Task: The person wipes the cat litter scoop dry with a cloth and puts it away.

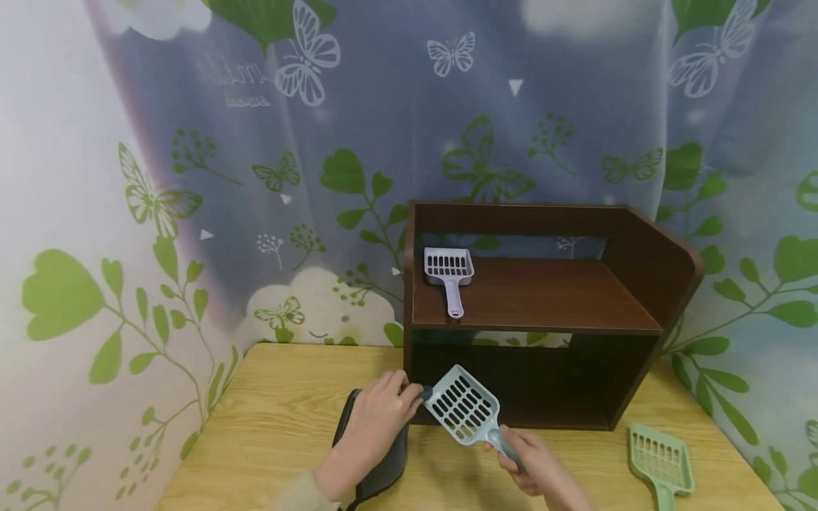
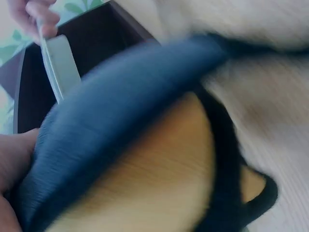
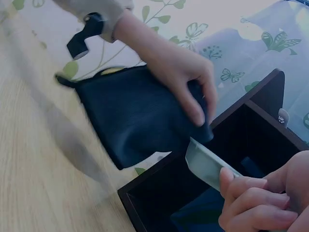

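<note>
Okay, left to right. Pale sleeve (image 1: 303, 495) at bottom, then left hand (image 1: 381, 406) over the wood-grain table (image 1: 287, 397): thumb and fingers pinch the top corner of a dark pouch (image 1: 393, 460), which hangs below the hand, near the shelf's left front corner. Lilac scoop (image 1: 452, 292) lies on the shelf's upper board, left end, handle toward the front edge. Pale blue-grey scoop (image 1: 463, 406) is held up in front of the lower compartment, slotted head tilted up-left, its far corner right at the pinched pouch corner; can't tell if they touch. Right hand (image 1: 529, 458) grips its handle, fingers wrapped round. Brown shelf (image 1: 549, 292) stands behind. Far right: green scoop (image 1: 661, 458) on the table, handle toward the viewer. Left wrist view blurred.
</note>
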A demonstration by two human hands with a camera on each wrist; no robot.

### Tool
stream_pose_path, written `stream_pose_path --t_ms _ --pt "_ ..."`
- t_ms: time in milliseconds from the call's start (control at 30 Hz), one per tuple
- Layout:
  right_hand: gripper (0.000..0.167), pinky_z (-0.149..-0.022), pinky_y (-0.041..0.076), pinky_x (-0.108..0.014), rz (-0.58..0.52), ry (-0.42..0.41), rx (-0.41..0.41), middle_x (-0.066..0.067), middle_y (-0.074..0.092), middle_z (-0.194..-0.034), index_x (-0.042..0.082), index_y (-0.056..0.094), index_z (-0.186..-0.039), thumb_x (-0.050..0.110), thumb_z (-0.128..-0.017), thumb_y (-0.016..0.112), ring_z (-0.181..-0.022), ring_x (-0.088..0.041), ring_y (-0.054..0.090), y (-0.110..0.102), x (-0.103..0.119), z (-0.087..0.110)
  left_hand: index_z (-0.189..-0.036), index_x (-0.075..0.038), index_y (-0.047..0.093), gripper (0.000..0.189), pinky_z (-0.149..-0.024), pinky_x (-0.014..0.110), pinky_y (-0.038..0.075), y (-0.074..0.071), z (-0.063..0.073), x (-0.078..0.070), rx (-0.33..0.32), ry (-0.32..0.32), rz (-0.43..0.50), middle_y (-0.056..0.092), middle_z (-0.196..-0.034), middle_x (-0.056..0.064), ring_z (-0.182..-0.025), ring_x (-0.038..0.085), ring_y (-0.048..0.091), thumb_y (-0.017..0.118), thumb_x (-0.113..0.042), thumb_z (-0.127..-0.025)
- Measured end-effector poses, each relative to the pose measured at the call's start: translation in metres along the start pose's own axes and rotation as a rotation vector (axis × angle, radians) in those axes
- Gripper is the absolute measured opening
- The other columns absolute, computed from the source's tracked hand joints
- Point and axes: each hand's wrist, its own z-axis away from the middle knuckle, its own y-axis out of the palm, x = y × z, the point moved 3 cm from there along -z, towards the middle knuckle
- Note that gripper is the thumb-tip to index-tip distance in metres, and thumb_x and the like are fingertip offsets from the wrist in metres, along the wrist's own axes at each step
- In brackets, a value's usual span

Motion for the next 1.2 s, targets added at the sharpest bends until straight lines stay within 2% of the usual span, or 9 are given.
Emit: stream_pose_path --t_ms 67,133,300,400,500,767,900,1033,1200 --pt "0.043 -0.043 0.023 -0.018 -0.006 0.028 -0.014 0.008 0.041 -0.064 0.002 0.063 -0.105 0.034 -0.111 0.036 -0.045 -0.001 0.026 0.001 -0.003 0.002 -0.093 -0.017 0.077 0.019 -0.054 0.021 0.047 -0.003 -0.004 0.005 -0.019 -0.042 0.012 0.059 -0.084 0.000 -0.067 0.010 0.054 0.088 -0.025 -0.081" --pt "0.043 -0.043 0.024 -0.018 -0.007 0.036 -0.007 0.008 0.041 -0.065 0.002 0.063 -0.105 0.033 -0.111 0.035 -0.045 -0.002 0.026 0.003 -0.004 0.002 -0.095 -0.016 0.077 0.019 -0.055 0.024 0.049 -0.007 -0.010 0.008 -0.044 -0.070 0.024 0.060 -0.085 0.001 -0.068 0.012 0.057 0.087 -0.024 -0.082" --pt "0.044 -0.042 0.024 -0.017 -0.016 0.028 0.018 0.008 0.042 -0.064 0.001 0.063 -0.105 0.033 -0.111 0.034 -0.044 -0.001 0.027 0.009 -0.003 0.002 -0.097 -0.013 0.078 0.018 -0.056 0.026 0.050 -0.015 -0.026 0.000 -0.071 -0.068 0.067 0.062 -0.087 0.002 -0.069 0.014 0.059 0.086 -0.023 -0.084" --pt "0.044 -0.042 0.024 -0.017 -0.021 0.036 0.022 0.008 0.042 -0.064 0.001 0.063 -0.106 0.033 -0.112 0.033 -0.044 -0.001 0.027 0.015 0.000 0.001 -0.095 -0.014 0.078 0.016 -0.058 0.024 0.051 -0.012 -0.029 -0.012 -0.038 -0.058 0.100 0.062 -0.087 0.000 -0.069 0.011 0.059 0.083 -0.026 -0.086" --pt "0.045 -0.042 0.023 -0.018 -0.018 0.030 0.019 0.007 0.041 -0.064 -0.002 0.062 -0.107 0.030 -0.112 0.032 -0.044 -0.001 0.026 0.020 0.004 -0.001 -0.093 -0.015 0.078 0.015 -0.058 0.023 0.051 -0.002 -0.027 -0.022 0.017 -0.072 0.120 0.062 -0.085 -0.003 -0.069 0.008 0.058 0.083 -0.029 -0.087" --pt "0.043 -0.040 0.021 -0.018 0.017 -0.020 -0.035 0.007 0.039 -0.061 -0.005 0.060 -0.102 0.026 -0.111 0.033 -0.041 -0.001 0.024 0.030 0.010 -0.004 -0.085 -0.015 0.078 0.015 -0.053 0.023 0.051 0.017 -0.024 -0.032 0.072 -0.230 0.196 0.064 -0.081 -0.003 -0.068 0.010 0.063 0.086 -0.027 -0.082" --pt "0.045 -0.040 0.021 -0.017 0.035 -0.013 -0.054 0.007 0.039 -0.061 -0.006 0.059 -0.104 0.029 -0.111 0.033 -0.041 -0.001 0.023 0.029 0.009 -0.007 -0.085 -0.016 0.078 0.014 -0.051 0.023 0.049 0.021 -0.028 -0.038 0.110 -0.272 0.222 0.065 -0.081 -0.004 -0.067 0.010 0.063 0.085 -0.028 -0.083" --pt "0.044 -0.039 0.020 -0.017 0.083 -0.021 -0.091 0.006 0.039 -0.060 -0.005 0.060 -0.102 0.029 -0.111 0.034 -0.041 0.000 0.022 0.028 0.011 -0.011 -0.085 -0.018 0.078 0.013 -0.050 0.020 0.046 0.022 -0.031 -0.049 0.125 -0.255 0.242 0.064 -0.080 -0.006 -0.064 0.008 0.061 0.084 -0.029 -0.084" --pt "0.043 -0.040 0.020 -0.017 0.097 -0.003 -0.108 0.006 0.040 -0.061 -0.004 0.061 -0.105 0.027 -0.111 0.033 -0.042 0.000 0.022 0.025 0.012 -0.012 -0.089 -0.020 0.079 0.010 -0.053 0.016 0.043 0.022 -0.030 -0.057 0.168 -0.175 0.306 0.060 -0.081 -0.008 -0.066 0.005 0.057 0.080 -0.029 -0.089"
